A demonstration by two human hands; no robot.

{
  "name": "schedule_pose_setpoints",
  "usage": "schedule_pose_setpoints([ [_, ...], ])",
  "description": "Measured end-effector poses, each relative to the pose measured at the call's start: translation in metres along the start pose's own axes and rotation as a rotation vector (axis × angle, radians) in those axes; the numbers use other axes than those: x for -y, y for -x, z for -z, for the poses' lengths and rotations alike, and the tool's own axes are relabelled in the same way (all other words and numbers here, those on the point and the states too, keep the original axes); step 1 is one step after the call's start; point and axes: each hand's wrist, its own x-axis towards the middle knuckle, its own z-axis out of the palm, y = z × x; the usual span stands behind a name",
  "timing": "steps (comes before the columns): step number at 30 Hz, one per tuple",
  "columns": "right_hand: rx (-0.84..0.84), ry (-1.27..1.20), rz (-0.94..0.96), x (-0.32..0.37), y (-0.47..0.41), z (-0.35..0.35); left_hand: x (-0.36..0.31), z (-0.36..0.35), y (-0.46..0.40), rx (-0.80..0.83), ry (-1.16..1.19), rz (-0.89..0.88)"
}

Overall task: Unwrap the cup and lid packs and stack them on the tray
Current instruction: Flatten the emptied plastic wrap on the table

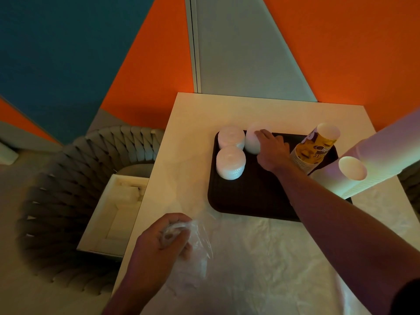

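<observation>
Two hands at work: nearest, the left hand (167,237) clutches crumpled clear wrap (197,244) over the table's (193,123) front edge. Past it, on the dark tray (250,196), the right hand (271,147) grips a lid stack (253,139) beside two more lid stacks (230,163). Cups (314,148) stand at the tray's right.
</observation>
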Motion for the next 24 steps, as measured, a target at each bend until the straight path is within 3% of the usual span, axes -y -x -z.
schedule_pose_setpoints([
  [5,0.013,-0.016,0.009,-0.002,0.003,0.004,-0.003,0.002,0.003,0.005,-0.021,0.0],
  [9,-0.121,-0.102,0.047,0.009,0.018,0.013,-0.006,0.005,0.003,-0.001,-0.021,-0.058],
  [13,-0.166,-0.573,0.127,0.035,0.063,0.014,-0.018,0.008,0.002,0.025,0.118,-0.123],
  [19,0.289,-1.431,-0.116,0.074,0.148,-0.01,-0.023,0.017,-0.001,0.154,0.493,-0.127],
  [24,0.738,-1.895,-0.235,0.082,0.207,-0.03,-0.029,0.019,-0.001,0.221,0.773,-0.14],
])
